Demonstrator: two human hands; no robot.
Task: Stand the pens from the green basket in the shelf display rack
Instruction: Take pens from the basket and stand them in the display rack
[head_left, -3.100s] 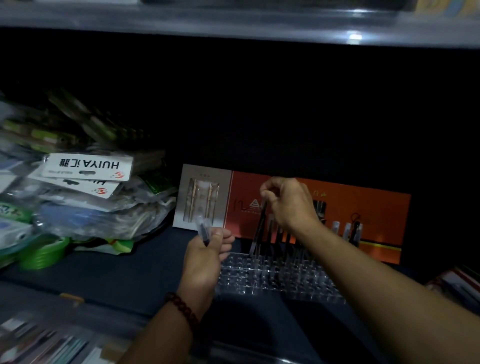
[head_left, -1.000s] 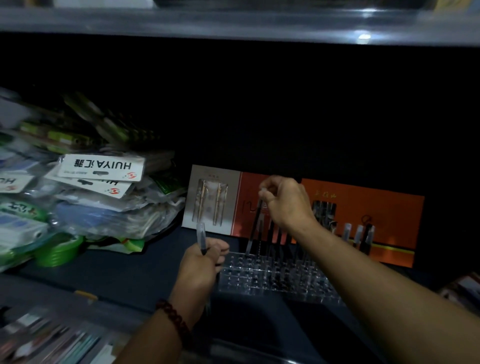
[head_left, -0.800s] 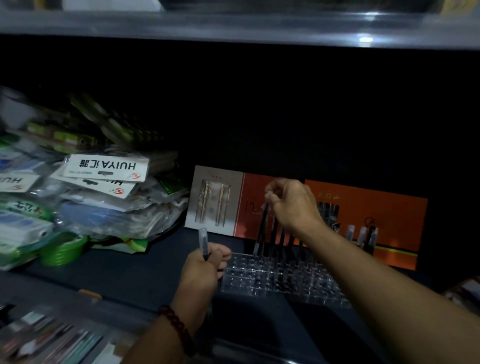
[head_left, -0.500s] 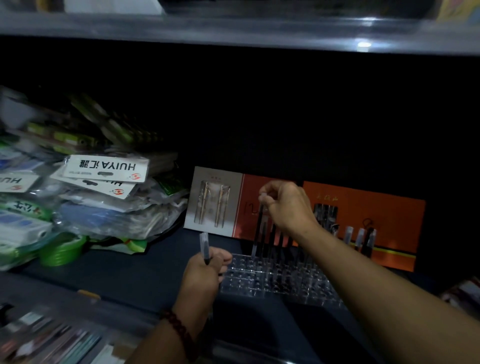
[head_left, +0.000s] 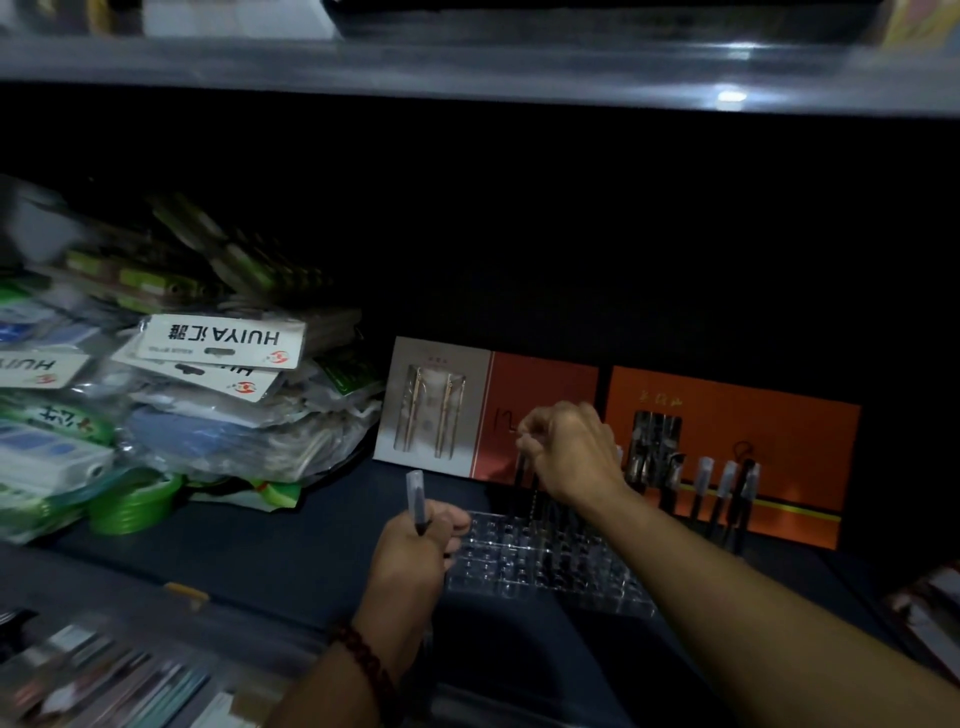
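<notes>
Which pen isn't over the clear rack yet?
The clear-capped pen upright in the left hand, left of the rack; the others stand in it.

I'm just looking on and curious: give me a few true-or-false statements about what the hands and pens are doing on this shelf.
1. The left hand grips a clear-capped pen upright. True.
2. The right hand rests flat on the shelf. False: it pinches the top of a dark pen over the clear rack.
3. The rack is full. False: its front rows show open holes.
4. Several pens stand at the rack's back right. True.
5. The card backing is blue. False: orange.
</notes>
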